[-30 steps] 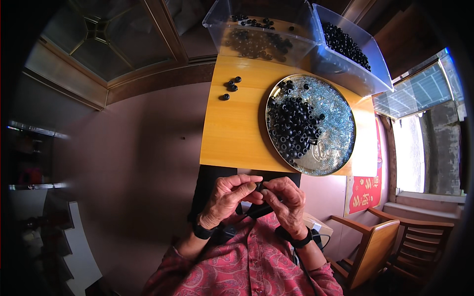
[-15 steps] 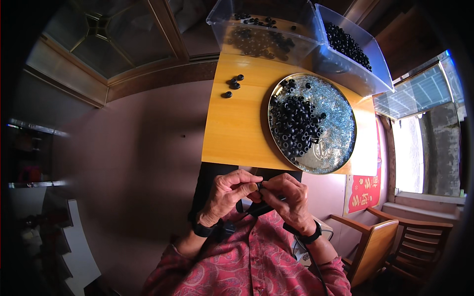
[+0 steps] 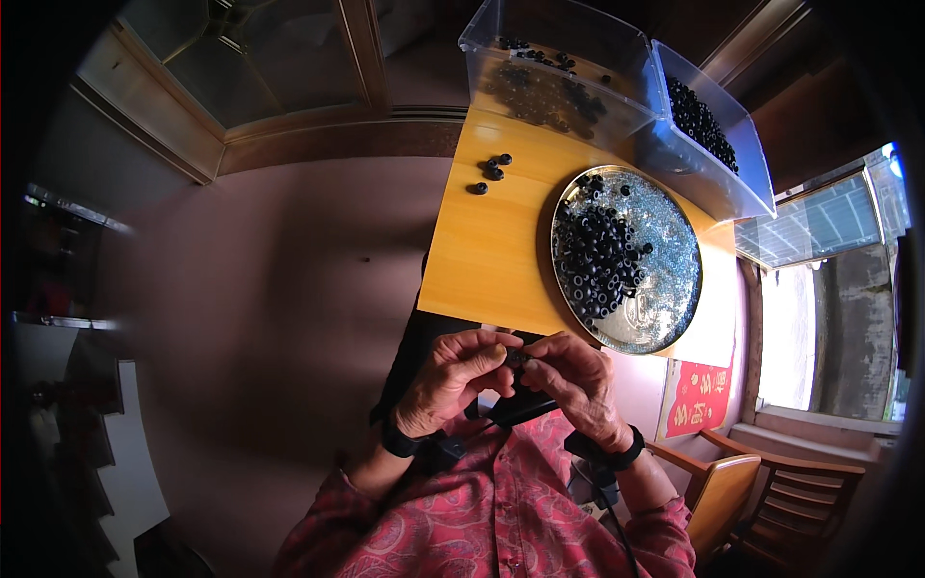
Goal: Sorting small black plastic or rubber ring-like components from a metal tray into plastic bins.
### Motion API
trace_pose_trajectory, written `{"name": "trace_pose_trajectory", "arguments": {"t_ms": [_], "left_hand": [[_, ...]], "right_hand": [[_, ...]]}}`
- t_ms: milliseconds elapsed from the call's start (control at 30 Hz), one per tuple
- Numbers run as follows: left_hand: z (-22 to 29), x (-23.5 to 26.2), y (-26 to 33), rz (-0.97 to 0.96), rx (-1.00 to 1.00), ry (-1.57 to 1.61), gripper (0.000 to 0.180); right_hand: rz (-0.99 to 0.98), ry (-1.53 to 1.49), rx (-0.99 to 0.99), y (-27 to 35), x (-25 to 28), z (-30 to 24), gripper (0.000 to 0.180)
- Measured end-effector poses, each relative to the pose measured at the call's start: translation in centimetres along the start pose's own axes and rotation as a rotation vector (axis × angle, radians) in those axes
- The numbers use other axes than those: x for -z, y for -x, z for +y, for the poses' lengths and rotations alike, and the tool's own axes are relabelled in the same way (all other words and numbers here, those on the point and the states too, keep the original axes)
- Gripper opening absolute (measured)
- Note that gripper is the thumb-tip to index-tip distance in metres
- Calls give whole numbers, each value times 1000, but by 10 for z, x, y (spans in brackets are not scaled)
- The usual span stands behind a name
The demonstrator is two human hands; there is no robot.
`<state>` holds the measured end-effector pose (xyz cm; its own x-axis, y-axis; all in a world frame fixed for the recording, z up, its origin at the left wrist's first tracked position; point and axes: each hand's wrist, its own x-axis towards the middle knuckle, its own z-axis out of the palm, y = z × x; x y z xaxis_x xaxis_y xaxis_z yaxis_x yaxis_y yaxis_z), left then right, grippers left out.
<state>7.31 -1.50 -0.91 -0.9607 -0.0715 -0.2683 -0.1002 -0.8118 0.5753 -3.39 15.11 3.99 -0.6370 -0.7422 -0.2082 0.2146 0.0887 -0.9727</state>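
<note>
Over my lap, just off the front edge of the table, my left hand (image 3: 461,374) and my right hand (image 3: 580,385) meet fingertip to fingertip. Both are closed in a pinch around a small dark piece (image 3: 517,357), mostly covered by the fingers; its exact kind cannot be made out. Beyond them, on the yellow wooden table (image 3: 482,260), lies a round metal tray (image 3: 655,344). A heap of small black ring-shaped parts (image 3: 599,260) fills its left side, and tiny clear bluish bits (image 3: 674,246) cover much of the rest.
Several loose black parts (image 3: 493,173) lie at the table's far left. Behind the tray stand a clear plastic bin (image 3: 559,96) with scattered black parts and a second bin (image 3: 708,183) with a fuller load. Wooden chairs (image 3: 795,482) stand at right, near a window (image 3: 819,289).
The table, tray and bins appear shifted right and slightly down in the view. Both hands remain together at the small dark piece, their fingers slightly repositioned.
</note>
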Motion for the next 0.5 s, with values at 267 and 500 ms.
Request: {"name": "trace_pose_trajectory", "arguments": {"t_ms": [267,500], "left_hand": [[7,9,10,37,-61,34,24],[14,9,15,87,-73,-103,21]], "right_hand": [[13,-48,34,-2,-18,8,15],[55,67,70,-5,-32,7,14]]}}
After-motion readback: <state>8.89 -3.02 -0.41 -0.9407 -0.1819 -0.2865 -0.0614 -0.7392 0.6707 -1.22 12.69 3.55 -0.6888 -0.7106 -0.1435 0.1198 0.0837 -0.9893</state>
